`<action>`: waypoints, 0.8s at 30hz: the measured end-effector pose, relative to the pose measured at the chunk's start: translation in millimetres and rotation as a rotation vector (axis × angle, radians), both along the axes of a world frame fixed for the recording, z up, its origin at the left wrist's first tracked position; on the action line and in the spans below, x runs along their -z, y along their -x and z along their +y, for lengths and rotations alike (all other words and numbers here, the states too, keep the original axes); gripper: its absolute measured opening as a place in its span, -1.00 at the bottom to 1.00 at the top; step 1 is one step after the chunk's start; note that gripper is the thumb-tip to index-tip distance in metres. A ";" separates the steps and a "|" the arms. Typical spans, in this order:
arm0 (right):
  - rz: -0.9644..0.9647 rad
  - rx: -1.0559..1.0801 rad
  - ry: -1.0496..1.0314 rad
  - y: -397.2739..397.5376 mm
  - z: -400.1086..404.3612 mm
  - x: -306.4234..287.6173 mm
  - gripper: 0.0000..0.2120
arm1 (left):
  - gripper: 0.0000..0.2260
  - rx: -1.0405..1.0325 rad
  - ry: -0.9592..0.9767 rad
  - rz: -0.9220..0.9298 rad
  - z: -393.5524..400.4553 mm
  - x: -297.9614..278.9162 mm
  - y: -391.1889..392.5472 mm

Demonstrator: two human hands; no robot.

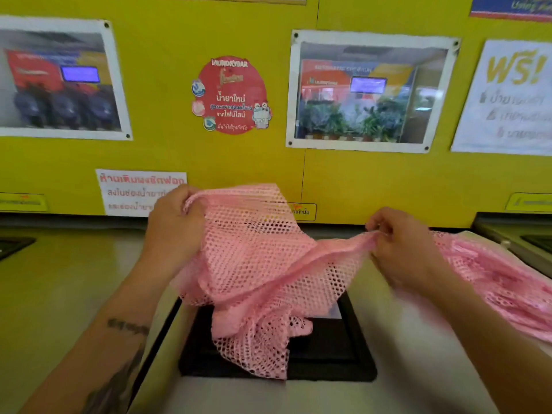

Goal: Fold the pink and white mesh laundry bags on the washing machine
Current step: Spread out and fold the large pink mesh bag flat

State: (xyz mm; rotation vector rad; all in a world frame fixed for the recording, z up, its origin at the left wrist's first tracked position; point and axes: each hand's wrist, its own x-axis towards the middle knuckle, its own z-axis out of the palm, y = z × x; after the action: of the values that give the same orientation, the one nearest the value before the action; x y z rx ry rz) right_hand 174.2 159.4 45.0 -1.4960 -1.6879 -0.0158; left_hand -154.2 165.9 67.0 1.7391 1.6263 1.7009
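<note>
A big yellow wall [167, 156] stands behind the grey washing machine [403, 354]. The pink mesh bag [263, 273] hangs in the air over the machine's black lid [334, 348]. The left hand [174, 227] grips its top edge. The right hand [406, 246] pinches another edge. More pink mesh [504, 282] lies on the right. A round red sticker [231, 95] has Thai words.
</note>
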 end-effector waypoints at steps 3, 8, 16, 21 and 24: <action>-0.113 0.134 0.043 -1.6 -0.9 -10.2 -0.74 | -0.79 -0.126 0.069 0.043 4.6 -5.1 29.0; -0.322 0.200 0.283 12.2 -5.2 7.2 -0.69 | -0.65 -0.069 0.057 0.217 -0.7 12.3 36.5; -0.208 -0.213 0.381 57.7 -0.9 61.1 -0.88 | -0.53 0.483 0.581 0.943 -2.1 48.6 -10.9; -0.257 0.174 0.106 31.6 14.2 60.5 -0.89 | -0.44 0.264 0.734 0.829 1.9 51.5 1.9; -0.114 0.195 0.031 31.5 12.0 59.5 -0.92 | -0.38 0.144 0.777 0.826 -2.6 53.0 1.3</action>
State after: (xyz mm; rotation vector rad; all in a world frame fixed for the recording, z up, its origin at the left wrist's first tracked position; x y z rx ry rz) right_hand 142.6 171.4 -14.4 -1.7060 -1.6309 -0.1836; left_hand -155.4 163.2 14.1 2.0937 1.9719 0.1302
